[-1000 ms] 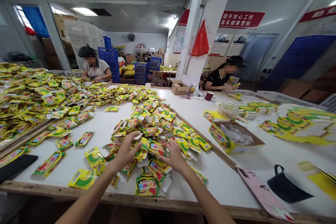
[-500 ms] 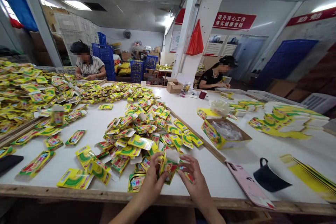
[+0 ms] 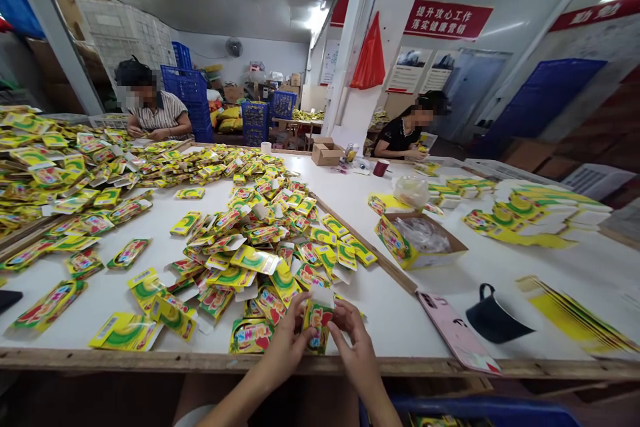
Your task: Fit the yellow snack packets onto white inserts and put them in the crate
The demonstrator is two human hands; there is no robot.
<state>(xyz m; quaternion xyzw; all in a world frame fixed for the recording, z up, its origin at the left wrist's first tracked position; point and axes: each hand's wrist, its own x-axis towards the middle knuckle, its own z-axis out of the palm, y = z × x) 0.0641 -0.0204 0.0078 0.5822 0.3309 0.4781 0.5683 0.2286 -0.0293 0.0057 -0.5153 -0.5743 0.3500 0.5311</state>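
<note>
My left hand (image 3: 290,337) is closed round a small yellow and green printed carton (image 3: 318,323), upright with its white top flap raised. My right hand (image 3: 354,340) has its thumb and fingers on the carton's right edge. Just beyond my hands lies a heap of similar small cartons (image 3: 255,258), several with white end flaps sticking out. Another carton (image 3: 250,335) lies flat beside my left wrist. What is inside the held carton cannot be seen.
A wooden strip (image 3: 367,247) divides the white table. Right of it are a pink phone (image 3: 455,330), a dark mug (image 3: 497,317), a display box with plastic bags (image 3: 420,240) and flat yellow card (image 3: 575,313). A larger carton pile (image 3: 50,160) covers the left. Two people sit across the table.
My right hand has closed in on the carton's edge. A blurred carton over the left of the table is gone; one now lies left of the heap. The view has shifted slightly.
</note>
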